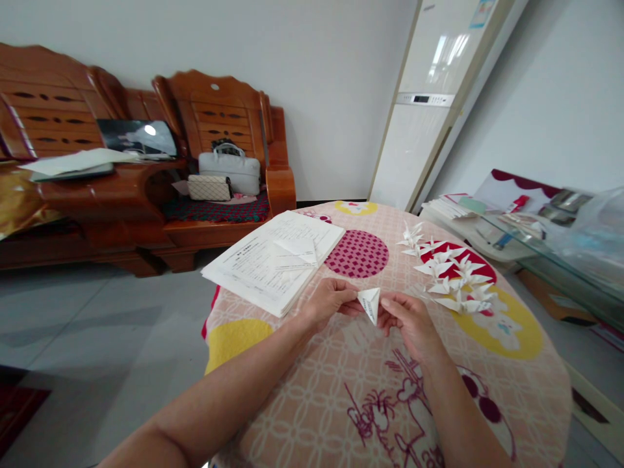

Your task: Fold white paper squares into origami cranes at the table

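A small folded piece of printed white paper [370, 304], triangular in outline, is held up just above the tablecloth. My left hand [332, 302] pinches its left corner between thumb and fingers. At its right edge my right hand [407, 318] has thumb and fingers closed on the paper. Several folded paper cranes [451, 276] stand in a cluster on the table, to the right of my hands. Behind my left hand lies a stack of printed sheets [253, 260], with loose folded paper pieces [297, 250] on top.
The round table wears a patterned cloth [302, 390]. Wooden chairs [219, 117] line the wall at the left, one carrying a grey handbag [234, 170]. A tall air conditioner [419, 104] stands behind. At the right, a glass-topped stand [536, 257] holds papers and plastic bags.
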Demonstrator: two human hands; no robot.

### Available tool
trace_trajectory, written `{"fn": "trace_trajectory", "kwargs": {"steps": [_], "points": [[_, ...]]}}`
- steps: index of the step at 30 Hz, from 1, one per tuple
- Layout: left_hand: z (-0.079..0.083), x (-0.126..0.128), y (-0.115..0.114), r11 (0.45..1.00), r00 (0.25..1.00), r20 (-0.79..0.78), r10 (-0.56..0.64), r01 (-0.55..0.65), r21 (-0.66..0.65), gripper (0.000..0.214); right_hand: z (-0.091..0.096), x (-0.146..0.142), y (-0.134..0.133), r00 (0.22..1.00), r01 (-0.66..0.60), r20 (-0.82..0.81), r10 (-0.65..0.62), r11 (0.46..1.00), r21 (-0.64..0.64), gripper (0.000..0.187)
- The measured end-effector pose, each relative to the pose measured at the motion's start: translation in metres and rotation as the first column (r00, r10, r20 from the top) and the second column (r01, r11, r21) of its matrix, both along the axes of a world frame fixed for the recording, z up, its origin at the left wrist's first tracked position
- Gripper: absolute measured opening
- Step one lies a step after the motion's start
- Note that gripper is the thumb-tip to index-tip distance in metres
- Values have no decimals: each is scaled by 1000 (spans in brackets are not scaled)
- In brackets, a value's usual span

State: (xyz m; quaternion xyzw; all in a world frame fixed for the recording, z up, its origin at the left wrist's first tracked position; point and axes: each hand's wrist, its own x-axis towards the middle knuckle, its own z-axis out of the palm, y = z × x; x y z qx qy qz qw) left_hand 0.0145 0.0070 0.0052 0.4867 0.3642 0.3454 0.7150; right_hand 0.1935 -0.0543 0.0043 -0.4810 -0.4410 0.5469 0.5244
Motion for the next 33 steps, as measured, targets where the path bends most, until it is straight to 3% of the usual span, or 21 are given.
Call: {"fn": "trace_trajectory", "kwargs": {"steps": [6,11,17,21,28,33], "points": [[1,-1,0,998,998,-5,-61,61,-22,27,-6,1,2,997,-34,72,38,998,-48,26],[-3,-1,2,986,988,-28,-149,151,73,57,-9,3,1,988,-30,150,41,997,-73,25],[-11,2,2,978,986,-100,-133,147,148,43,-14,3,4,978,-43,202,52,998,-46,26],[-11,3,2,984,990,-105,-96,110,140,39,-17,2,7,976,-56,208,58,998,-15,38],[-10,3,1,984,988,-121,-98,114,137,37,-14,1,6,964,-40,262,36,999,11,33],[-10,3,0,986,987,-139,-76,95,134,37,-11,-1,5,936,-43,350,27,998,38,41]]}}
